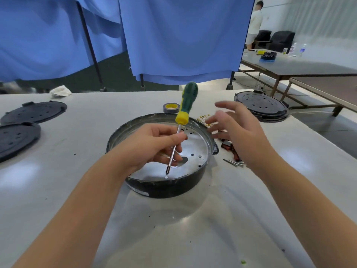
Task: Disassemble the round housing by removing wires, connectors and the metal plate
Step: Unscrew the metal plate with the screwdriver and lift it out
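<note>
Round housing [164,187] on the bench [193,229], metal plate [195,149] seated inside. Left hand [154,146] pinching the screwdriver [181,124] shaft, tip near a plate hole; right hand [233,128] spread, empty, reaching for the handle. Best: seat tip squarely, press straight down, then turn.

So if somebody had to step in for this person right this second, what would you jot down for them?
Left hand: pinching the shaft of the green and yellow screwdriver, its tip down on the metal plate near a small hole at the front edge.
Right hand: open, empty, hovering above the housing's right rim.
The black round housing sits mid-table with the plate still inside.
Done, apparently: loose screws and red-brown parts lie to its right; no wires show in the housing.
Left: free the plate and lift it out.
</note>
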The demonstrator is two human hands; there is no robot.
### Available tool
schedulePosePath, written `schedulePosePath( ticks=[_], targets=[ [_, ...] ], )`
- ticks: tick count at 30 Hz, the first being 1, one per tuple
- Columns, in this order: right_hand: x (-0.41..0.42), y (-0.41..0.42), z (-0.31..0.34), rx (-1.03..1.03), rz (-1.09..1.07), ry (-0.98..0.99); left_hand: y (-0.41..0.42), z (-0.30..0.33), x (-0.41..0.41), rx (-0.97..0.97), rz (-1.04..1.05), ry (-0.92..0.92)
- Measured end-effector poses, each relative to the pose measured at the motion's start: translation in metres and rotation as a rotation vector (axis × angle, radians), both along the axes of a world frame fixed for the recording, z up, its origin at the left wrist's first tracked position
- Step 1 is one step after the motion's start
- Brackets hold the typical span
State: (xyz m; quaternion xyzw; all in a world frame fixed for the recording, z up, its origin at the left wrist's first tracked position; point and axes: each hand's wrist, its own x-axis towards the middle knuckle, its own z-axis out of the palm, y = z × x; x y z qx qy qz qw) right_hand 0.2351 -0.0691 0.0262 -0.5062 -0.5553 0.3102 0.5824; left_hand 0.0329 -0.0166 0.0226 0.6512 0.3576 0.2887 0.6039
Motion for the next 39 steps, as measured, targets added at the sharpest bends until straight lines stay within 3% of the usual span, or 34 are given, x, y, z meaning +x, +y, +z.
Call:
schedulePosePath(
  ticks=[8, 13, 15, 18, 20, 32, 39],
  targets=[
    [-0.019, 0.032, 0.02, -0.229, 0.072, 0.334, -0.023, 0.017, 0.027, 0.203, -0.008, 0.163],
    [-0.008, 0.038, 0.003, -0.258, 0.006, 0.552, -0.039, 0.0, 0.04, 0.525, 0.06, 0.386],
    [0.002, 0.041, -0.004, -0.283, -0.016, 0.69, -0.046, -0.008, 0.034, 0.618, 0.116, 0.521],
    [0.016, 0.043, -0.017, -0.35, -0.005, 0.801, -0.052, -0.018, 0.03, 0.78, 0.089, 0.916],
    [0.019, 0.043, -0.026, -0.403, 0.006, 0.782, -0.054, -0.023, 0.035, 0.846, 0.095, 1.045],
    [0.026, 0.042, -0.047, -0.441, -0.134, 0.523, -0.046, -0.033, 0.054, 0.919, 0.231, 1.174],
    [0.018, 0.036, -0.046, -0.503, -0.115, 0.446, -0.031, -0.025, 0.05, 0.857, 0.157, 1.067]
  ],
)
